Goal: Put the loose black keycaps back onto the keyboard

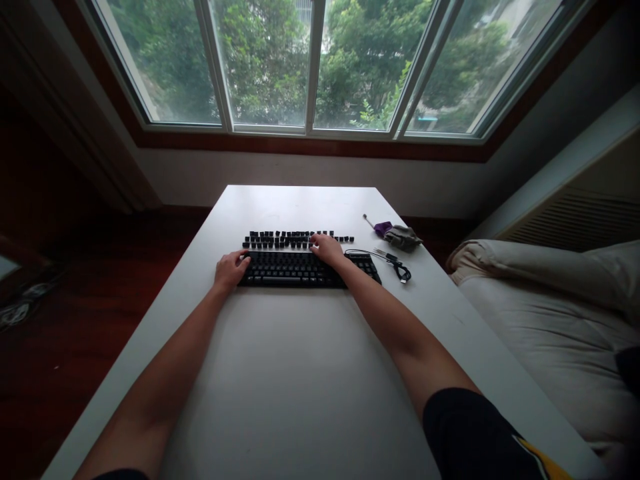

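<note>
A black keyboard [285, 270] lies on the white table, with its long side facing me. My left hand [231, 271] grips its left end, fingertips at the upper left corner. Behind the keyboard, loose black keycaps [273, 242] stand in rows. Over the right part of these rows is my right hand [327, 249], thumb and forefinger closing around a small dark keycap. My right forearm passes over the keyboard and hides some of its right side.
A coiled black USB cable [401, 270] lies right of the keyboard. Farther back are a grey and purple cloth bundle [400, 237] and a thin stick-like tool [369, 221] with a dark tip. A cushioned sofa [540, 320] stands beyond the right edge of the white table [300, 373].
</note>
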Demonstrator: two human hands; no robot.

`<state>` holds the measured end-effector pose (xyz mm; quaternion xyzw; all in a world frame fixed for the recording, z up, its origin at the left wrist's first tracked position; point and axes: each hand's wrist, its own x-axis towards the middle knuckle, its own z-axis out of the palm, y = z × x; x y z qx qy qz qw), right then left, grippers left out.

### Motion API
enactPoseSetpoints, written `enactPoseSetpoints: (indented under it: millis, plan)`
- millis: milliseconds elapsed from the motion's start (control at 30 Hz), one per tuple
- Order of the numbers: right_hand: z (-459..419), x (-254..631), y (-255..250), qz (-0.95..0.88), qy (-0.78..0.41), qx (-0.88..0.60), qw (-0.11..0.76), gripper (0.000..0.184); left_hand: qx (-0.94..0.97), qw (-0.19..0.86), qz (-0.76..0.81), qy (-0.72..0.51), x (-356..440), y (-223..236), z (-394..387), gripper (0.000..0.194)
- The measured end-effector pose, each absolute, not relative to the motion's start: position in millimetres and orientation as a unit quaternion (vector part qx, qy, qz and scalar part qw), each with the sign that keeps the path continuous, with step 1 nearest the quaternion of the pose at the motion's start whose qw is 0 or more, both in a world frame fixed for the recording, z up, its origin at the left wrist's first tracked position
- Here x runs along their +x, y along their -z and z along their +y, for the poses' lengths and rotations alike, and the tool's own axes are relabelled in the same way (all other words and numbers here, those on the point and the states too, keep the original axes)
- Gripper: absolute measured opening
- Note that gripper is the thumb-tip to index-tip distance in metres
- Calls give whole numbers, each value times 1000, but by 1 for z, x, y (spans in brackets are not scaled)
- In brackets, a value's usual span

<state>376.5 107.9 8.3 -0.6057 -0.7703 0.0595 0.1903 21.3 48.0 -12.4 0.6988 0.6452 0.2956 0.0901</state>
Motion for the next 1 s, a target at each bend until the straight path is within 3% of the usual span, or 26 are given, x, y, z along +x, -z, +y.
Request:
enactPoseSetpoints:
  millis: [267,533,767,1000]
  plan:
    - [115,373,-7,-761,-61,-618,186,17,702,82,642,-295,19,15,50,42]
    - [71,388,-15,-799,-116,-490,328,14,699,73,645,-300,22,16,50,41]
    - [41,396,-10,-800,-175,-465,338,14,699,66,646,-299,25,15,47,41]
    - [40,392,-8,-810,-160,-474,306,12,708,93,633,-301,19,15,47,42]
